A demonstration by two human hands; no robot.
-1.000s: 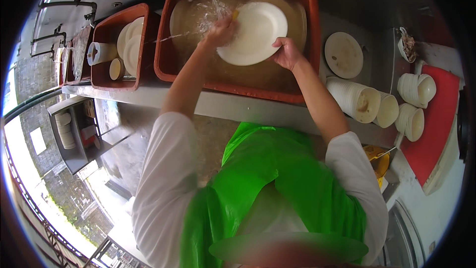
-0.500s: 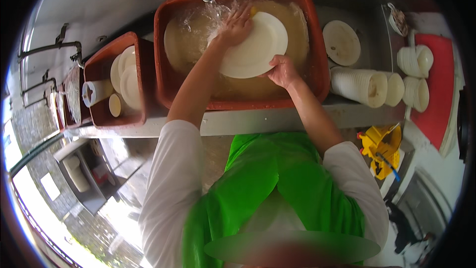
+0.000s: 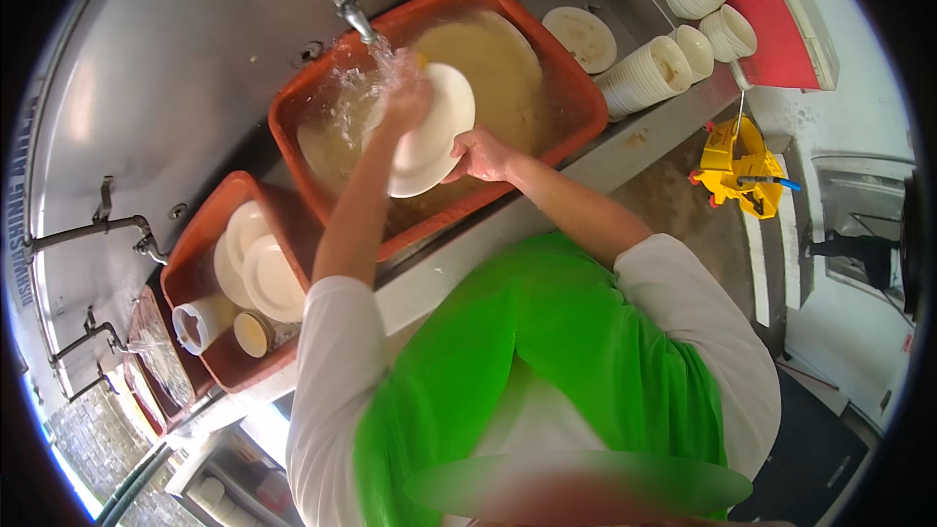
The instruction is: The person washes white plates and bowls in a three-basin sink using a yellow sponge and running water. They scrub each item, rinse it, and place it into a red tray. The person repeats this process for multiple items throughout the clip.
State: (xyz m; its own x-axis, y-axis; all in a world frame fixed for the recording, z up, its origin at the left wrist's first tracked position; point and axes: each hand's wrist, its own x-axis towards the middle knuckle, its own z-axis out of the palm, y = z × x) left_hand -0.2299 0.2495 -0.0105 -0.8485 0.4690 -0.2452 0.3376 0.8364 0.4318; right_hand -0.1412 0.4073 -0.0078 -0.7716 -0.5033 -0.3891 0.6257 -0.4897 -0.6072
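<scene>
A white plate (image 3: 437,127) is held tilted over a big orange tub (image 3: 571,98) of murky water. My right hand (image 3: 476,154) grips the plate's lower rim. My left hand (image 3: 407,96) presses on the plate's upper face under the water that runs from the tap (image 3: 346,2); something yellow shows just beyond its fingers. Water splashes around the left hand.
A smaller orange tub (image 3: 200,239) at the left holds white plates (image 3: 264,273) and cups. On the steel counter to the right lie a plate (image 3: 580,37), stacked white bowls (image 3: 649,73) and a red tray (image 3: 781,20). A yellow mop bucket (image 3: 734,164) stands on the floor.
The view has swung and tilted, so the tubs now sit upper left. Both hands stay on the plate under the running water, with the left hand moved slightly across its face.
</scene>
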